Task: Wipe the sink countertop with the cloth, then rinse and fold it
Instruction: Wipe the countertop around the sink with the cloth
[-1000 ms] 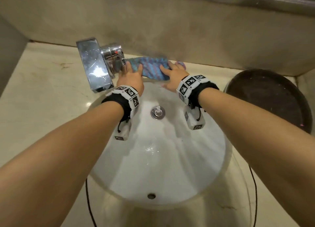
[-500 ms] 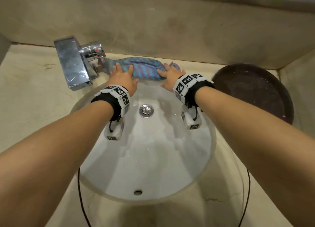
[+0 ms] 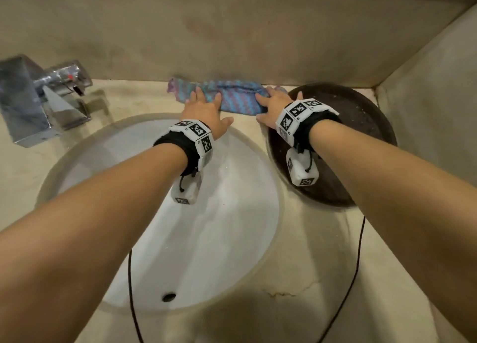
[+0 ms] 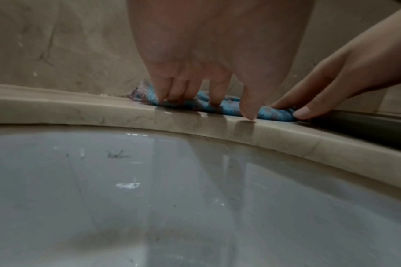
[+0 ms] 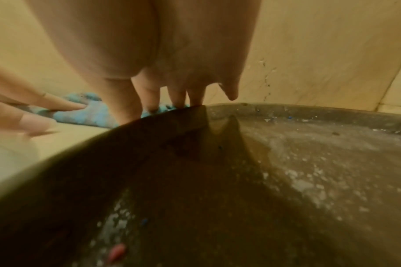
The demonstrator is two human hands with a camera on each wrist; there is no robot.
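Pressed flat on the bunched blue-purple cloth (image 3: 233,96) with both hands, left hand (image 3: 204,110) and right hand (image 3: 272,104), fingers (image 4: 214,97) extended rather than curled, likely to keep even wiping pressure. Lay on the table (image 3: 144,100) strip between the back wall and the white sink basin (image 3: 232,213), right end touching the dark round bowl (image 3: 361,126). Judged mid-wipe; faucet (image 3: 44,97) well apart at left, rinse and fold not yet done.

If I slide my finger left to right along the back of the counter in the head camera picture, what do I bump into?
Tap → left hand → cloth → right hand → dark bowl.
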